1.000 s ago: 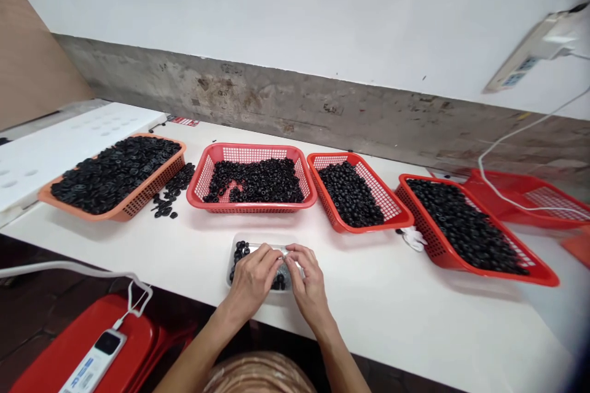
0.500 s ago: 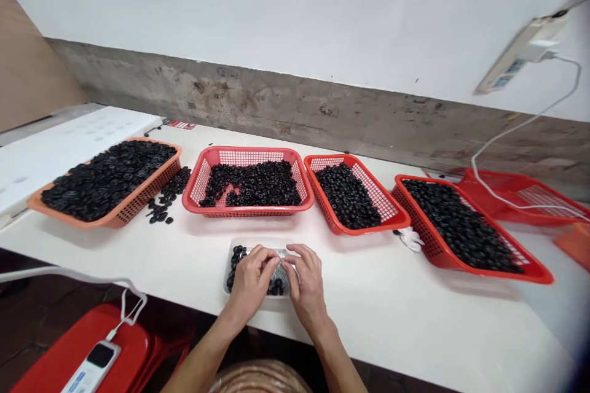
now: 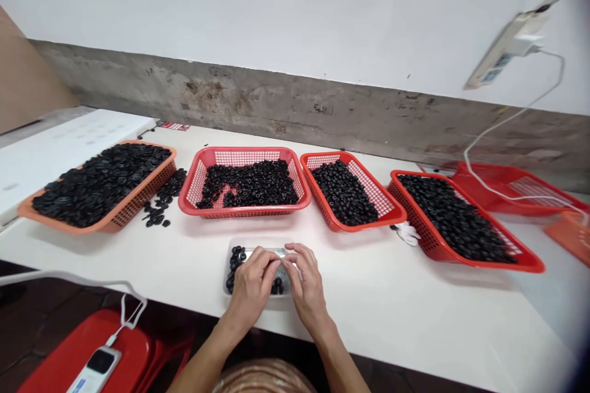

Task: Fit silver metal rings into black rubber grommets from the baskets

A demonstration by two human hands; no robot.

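Observation:
Both my hands meet over a small clear plastic tray (image 3: 229, 244) near the table's front edge. The fingertips of my left hand (image 3: 253, 279) are pinched together, touching those of my right hand (image 3: 305, 279), which is pinched as well. Whatever is between them is too small to make out. In the tray's left end lie several round black parts (image 3: 236, 256), with a few more by my right fingers. Small shiny bits (image 3: 282, 273) cover part of the tray's floor between my hands.
Behind the tray stand a pink-red basket (image 3: 244, 212) and a red basket (image 3: 341, 226), both holding black rings. An orange basket (image 3: 120, 221) is at left, beside loose black pieces (image 3: 157, 216). Another red basket (image 3: 428, 245) stands right, near a white cable (image 3: 470, 166). A power bank (image 3: 96, 368) lies on a red stool (image 3: 59, 350).
The view has shifted slightly, so the baskets sit a little further left. My hands stay over the tray with fingertips together, almost unmoved.

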